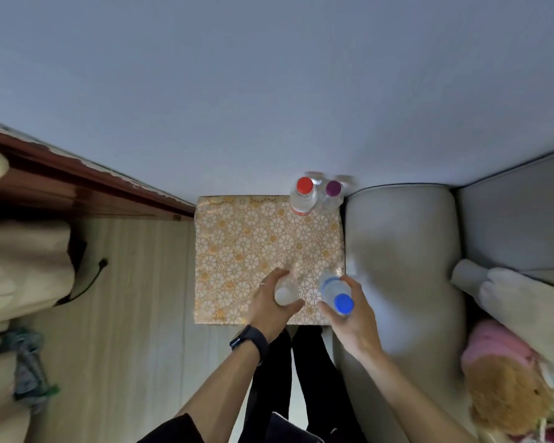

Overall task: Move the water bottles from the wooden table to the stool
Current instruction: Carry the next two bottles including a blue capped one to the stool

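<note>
left hand (pixel 267 306) round white-capped bottle (pixel 285 295), right hand (pixel 354 326) round blue-capped bottle (pixel 333 289), both near-upright, caps up

4 clear water bottles. Red-cap bottle (pixel 304 196) and purple-cap bottle (pixel 332 194): upright, just beside each other, far right corner of floral stool (pixel 237 251). White-cap bottle (pixel 285 294) gripped in left hand (pixel 269 306), blue-cap bottle (pixel 336 295) in right hand (pixel 355 321), both over stool's near edge.

The red-capped bottle (pixel 302 201) of clear, smooth plastic on the shiny floral-printed cover of the stool (pixel 253 244), beside a matt grey cloth sofa (pixel 397 244) and pale wood-grain floor (pixel 135 282)
</note>
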A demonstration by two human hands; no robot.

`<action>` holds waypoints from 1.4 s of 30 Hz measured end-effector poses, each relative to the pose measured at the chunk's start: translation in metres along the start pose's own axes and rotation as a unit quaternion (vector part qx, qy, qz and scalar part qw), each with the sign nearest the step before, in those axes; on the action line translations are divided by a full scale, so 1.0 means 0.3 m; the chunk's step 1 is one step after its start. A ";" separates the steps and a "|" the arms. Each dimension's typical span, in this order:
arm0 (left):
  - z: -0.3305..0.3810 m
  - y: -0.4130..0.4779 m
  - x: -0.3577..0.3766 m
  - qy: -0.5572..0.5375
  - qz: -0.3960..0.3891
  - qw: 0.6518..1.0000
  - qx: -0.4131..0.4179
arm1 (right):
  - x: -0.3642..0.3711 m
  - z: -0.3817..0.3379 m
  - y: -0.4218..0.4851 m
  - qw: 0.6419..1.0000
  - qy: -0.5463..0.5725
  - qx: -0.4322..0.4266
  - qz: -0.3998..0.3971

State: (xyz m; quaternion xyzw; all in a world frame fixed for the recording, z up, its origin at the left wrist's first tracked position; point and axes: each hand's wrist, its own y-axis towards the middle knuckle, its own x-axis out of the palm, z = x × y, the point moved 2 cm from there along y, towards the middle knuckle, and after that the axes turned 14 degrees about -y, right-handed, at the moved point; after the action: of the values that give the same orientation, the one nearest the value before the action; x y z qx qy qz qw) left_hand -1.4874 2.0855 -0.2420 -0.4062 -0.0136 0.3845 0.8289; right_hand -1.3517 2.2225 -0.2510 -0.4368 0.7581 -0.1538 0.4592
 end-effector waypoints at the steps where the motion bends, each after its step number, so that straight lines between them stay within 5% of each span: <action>1: 0.000 0.003 0.002 -0.004 0.010 1.000 -0.007 | -0.002 -0.001 0.006 1.000 -0.011 -0.001 -0.003; 7: -0.021 -0.006 0.023 -0.041 0.043 0.995 -0.077 | -0.017 0.007 0.017 0.997 -0.060 0.020 -0.035; 13: -0.045 -0.009 0.052 -0.004 0.077 0.995 -0.062 | -0.015 0.026 0.024 0.992 -0.124 0.005 -0.021; 27: 0.205 0.273 0.096 0.031 0.054 0.996 0.057 | -0.155 -0.178 0.286 0.997 0.029 0.000 0.065; 42: 0.235 0.401 0.060 0.036 -0.006 0.998 0.060 | -0.178 -0.206 0.415 0.994 -0.033 -0.084 -0.064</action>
State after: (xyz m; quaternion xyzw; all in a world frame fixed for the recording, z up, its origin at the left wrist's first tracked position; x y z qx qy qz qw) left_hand -1.5735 2.1890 -0.2822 -0.3693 0.0372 0.3648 0.8539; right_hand -1.4574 2.3262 -0.2672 -0.5261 0.7232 -0.1038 0.4351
